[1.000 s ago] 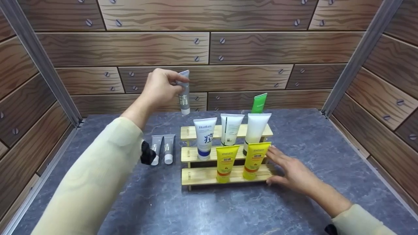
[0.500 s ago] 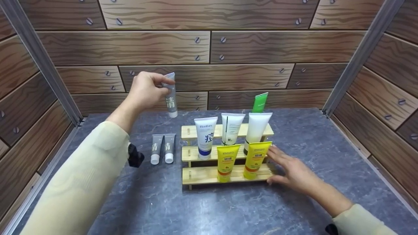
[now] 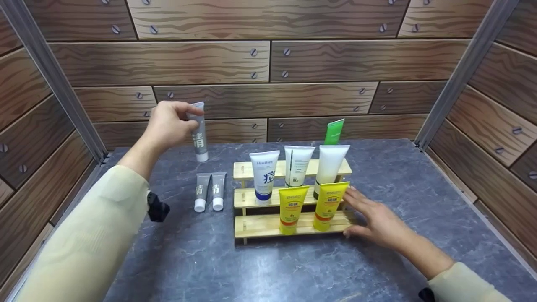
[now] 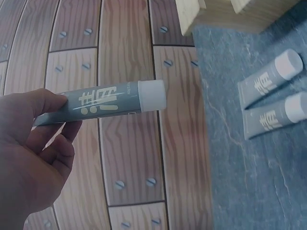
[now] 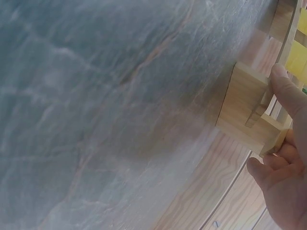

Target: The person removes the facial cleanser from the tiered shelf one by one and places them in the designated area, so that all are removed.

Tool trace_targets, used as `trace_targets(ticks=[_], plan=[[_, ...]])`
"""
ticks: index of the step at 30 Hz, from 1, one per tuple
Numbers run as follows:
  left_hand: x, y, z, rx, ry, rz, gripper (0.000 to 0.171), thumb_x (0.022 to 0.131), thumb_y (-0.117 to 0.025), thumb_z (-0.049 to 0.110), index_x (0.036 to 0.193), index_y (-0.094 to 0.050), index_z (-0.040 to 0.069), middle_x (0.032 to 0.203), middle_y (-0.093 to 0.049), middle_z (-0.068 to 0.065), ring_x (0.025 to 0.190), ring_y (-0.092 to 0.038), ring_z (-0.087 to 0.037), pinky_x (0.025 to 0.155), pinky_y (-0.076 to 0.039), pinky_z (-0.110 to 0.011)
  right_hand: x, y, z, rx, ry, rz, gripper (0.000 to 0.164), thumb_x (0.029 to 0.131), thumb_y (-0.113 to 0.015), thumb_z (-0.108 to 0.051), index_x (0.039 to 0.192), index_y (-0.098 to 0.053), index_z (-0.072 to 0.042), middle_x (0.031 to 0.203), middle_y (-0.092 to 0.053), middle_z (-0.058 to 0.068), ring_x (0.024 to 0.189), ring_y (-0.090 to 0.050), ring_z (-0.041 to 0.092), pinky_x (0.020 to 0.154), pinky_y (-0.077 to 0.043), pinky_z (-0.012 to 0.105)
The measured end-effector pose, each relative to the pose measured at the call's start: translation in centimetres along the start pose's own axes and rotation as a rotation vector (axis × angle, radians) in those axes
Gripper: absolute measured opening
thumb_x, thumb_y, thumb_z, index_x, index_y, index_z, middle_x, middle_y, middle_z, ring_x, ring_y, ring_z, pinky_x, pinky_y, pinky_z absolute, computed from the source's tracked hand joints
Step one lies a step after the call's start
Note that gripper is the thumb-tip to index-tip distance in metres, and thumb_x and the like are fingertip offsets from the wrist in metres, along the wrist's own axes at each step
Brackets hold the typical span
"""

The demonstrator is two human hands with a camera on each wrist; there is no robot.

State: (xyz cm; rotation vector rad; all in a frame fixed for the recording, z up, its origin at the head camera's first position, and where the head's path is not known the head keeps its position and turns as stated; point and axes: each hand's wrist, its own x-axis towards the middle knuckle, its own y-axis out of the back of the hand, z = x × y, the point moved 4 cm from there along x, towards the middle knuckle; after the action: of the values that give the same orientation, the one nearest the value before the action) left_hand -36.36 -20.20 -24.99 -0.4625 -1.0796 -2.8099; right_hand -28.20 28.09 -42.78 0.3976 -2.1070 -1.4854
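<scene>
My left hand [image 3: 168,124] pinches a grey squeeze tube [image 3: 200,138] near its flat crimped end and holds it in the air, white cap downward. In the left wrist view, thumb and fingers lie on either side of that tube [image 4: 103,103]. Two like grey tubes [image 3: 203,191] [image 3: 218,189] lie side by side on the table, left of a three-step wooden display rack [image 3: 256,225]. At the rack's right end, my right hand [image 3: 377,220] holds its side; the right wrist view shows the thumb on a shelf edge and fingers curled at the end panel [image 5: 244,100].
Two yellow tubes [image 3: 292,209] [image 3: 330,206] stand on the lowest step. On the middle step are a blue-and-white tube [image 3: 264,178] and two white tubes [image 3: 298,167] [image 3: 331,164]. Behind them rises a green tube [image 3: 334,132]. Wood-patterned walls [image 3: 268,63] enclose the marbled table [image 3: 260,272].
My left hand has moved left and slightly down with the grey tube, from behind the rack to above the two lying tubes. The right hand and rack have stayed put.
</scene>
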Motion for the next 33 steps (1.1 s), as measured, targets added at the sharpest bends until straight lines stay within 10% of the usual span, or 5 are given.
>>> trace_targets(ticks=[33], plan=[[-3.6,1.8,-8.0,-0.077,0.091,-0.034,0.037,0.096,-0.063,-0.004,0.131,-0.072,0.000,0.091,-0.060,-0.011,0.079,-0.052,-0.020,0.062,-0.048,-0.025,0.0,0.0,0.1,0.014,-0.024,-0.021,0.095,0.082,-0.090,-0.039,0.158,-0.046,-0.002,0.166,-0.035,0.018,0.148,-0.041,0.043,0.113,-0.039,0.064]])
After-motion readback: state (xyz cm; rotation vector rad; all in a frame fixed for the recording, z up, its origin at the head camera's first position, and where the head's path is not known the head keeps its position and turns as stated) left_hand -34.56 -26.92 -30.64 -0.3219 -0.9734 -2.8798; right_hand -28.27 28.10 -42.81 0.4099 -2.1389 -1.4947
